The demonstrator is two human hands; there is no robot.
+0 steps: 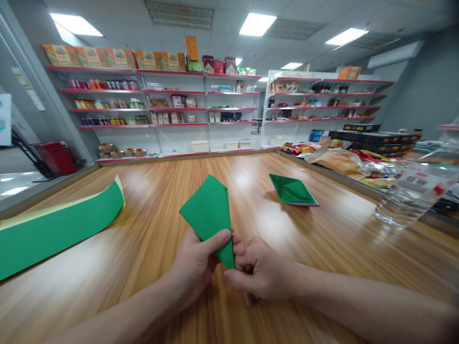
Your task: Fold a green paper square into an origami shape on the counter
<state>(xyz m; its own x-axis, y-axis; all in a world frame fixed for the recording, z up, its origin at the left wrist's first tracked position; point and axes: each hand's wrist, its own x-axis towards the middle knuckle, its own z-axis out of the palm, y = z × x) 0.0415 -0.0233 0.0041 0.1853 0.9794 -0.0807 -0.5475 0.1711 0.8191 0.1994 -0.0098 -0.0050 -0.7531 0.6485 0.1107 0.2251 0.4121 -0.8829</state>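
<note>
A folded piece of green paper (pixel 211 205), kite-like in outline, is held up over the wooden table (pixel 154 205). My left hand (pixel 201 258) grips its lower part, thumb lying across the front and fingers behind. At the paper's lower right edge is my right hand (pixel 261 267), its fingers curled and thumb pinched in near the bottom tip. Beyond my right hand, a folded green paper shape (pixel 293 189) with layered creases and a reddish lower edge rests on the table. On the left lies a long strip of green paper (pixel 64 229), its end curling up to show a pale yellow underside.
A clear plastic bottle (pixel 405 196) stands on the right side. Behind it are snack packages (pixel 337 160) and stacked black boxes (pixel 373 141). Shelves of goods (pixel 172 98) line the back, and a red box-like object (pixel 57 157) is at far left.
</note>
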